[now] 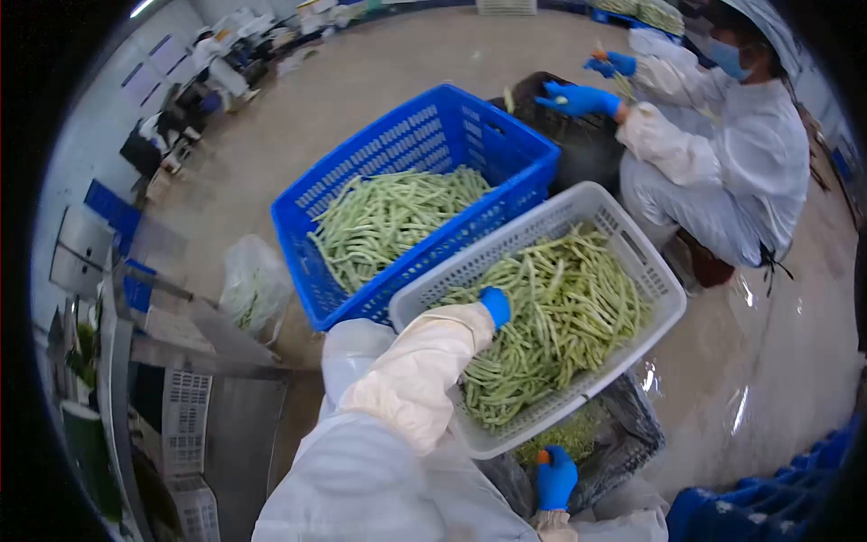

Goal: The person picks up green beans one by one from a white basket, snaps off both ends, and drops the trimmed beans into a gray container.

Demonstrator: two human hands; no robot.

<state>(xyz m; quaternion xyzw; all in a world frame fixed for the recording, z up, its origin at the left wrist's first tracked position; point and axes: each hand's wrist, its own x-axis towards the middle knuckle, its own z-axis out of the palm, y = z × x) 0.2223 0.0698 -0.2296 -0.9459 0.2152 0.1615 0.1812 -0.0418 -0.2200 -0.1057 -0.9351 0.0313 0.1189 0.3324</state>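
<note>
- Long, slim green beans point(564, 307), pale to yellowish green, some curved, lie in a tangled heap in the white crate point(664, 298), right of the blue crate point(528, 167)
- The left hand point(495, 307) touches the heap's left side; its fingers are hidden, so their state cannot be told
- The right hand point(557, 477), near the black-lined crate point(632, 434), shows an orange piece point(544, 457) at its fingers; whether they clamp it cannot be told

Place: I was in a vegetable-processing room;
Blue crate point(300, 271), white crate point(666, 309): held long green beans point(542, 316);
Floor point(361, 63): shone wet;
Co-worker point(759, 140): wore mask point(730, 59), gloves point(581, 99).
</note>
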